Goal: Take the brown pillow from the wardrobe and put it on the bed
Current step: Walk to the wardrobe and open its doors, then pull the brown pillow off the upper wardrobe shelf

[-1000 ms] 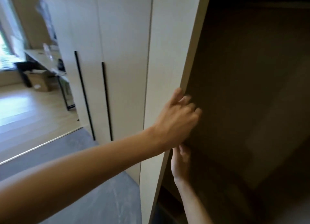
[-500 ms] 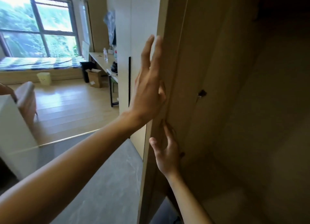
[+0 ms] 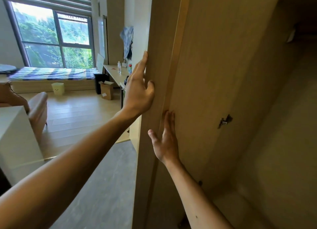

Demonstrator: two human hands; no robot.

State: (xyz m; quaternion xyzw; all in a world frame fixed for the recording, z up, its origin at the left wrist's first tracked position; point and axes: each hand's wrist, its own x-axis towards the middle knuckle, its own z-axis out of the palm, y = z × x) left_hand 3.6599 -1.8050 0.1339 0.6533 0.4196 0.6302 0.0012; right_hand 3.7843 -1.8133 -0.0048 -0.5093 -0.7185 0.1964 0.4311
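Note:
The wardrobe door [image 3: 214, 74] stands swung open in front of me, its pale wood inner face towards me. My left hand [image 3: 137, 93] holds the door's free edge, fingers along the outer side and thumb hooked on the inner side. My right hand [image 3: 165, 141] lies flat and open against the inner face, just below the left. The wardrobe interior [image 3: 283, 125] at the right is dim and no brown pillow shows in it. The bed [image 3: 49, 73], with a blue striped cover, lies far off under the window.
A metal hinge [image 3: 225, 121] sits on the door's inner side. A white cabinet [image 3: 15, 139] and a pinkish chair [image 3: 38, 108] stand at the left. A long desk [image 3: 115, 71], a cardboard box [image 3: 106, 90] and a small bin [image 3: 58, 88] stand near the bed.
The door has swung further open and my view has turned left towards the room. My left hand went from flat on the door to hooking its thumb around the edge.

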